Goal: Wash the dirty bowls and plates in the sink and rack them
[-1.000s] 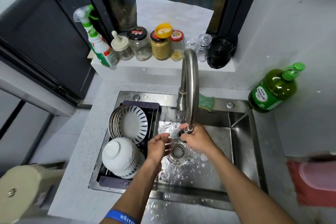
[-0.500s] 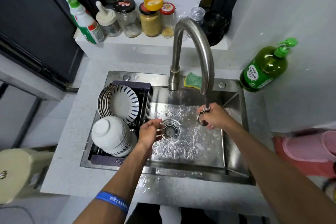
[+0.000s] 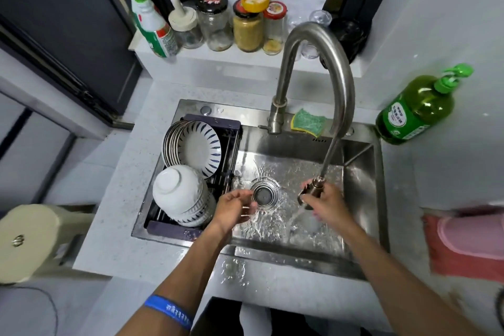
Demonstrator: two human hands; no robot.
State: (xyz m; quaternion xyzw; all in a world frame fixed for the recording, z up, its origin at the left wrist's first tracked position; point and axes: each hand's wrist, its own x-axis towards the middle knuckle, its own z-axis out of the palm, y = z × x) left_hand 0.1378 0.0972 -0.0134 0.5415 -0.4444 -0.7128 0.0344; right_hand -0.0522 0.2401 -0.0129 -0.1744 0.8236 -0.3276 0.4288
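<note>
— Where are the bowls (image 3: 180,194) and plates (image 3: 192,146)?
— In the rack (image 3: 231,133), left in the sink (image 3: 362,226). Right hand (image 3: 327,206) grips the spray head (image 3: 311,192); left hand (image 3: 234,209) hangs loose beside the drain (image 3: 264,194)

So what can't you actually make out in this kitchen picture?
Head view only:
- Pink cloth: blurred and cut off by the right edge.
- Spray head: mostly covered by the right hand.
- Plates behind the front one: only rims show, count unclear.
- Green bottle label: too small to read.
</note>
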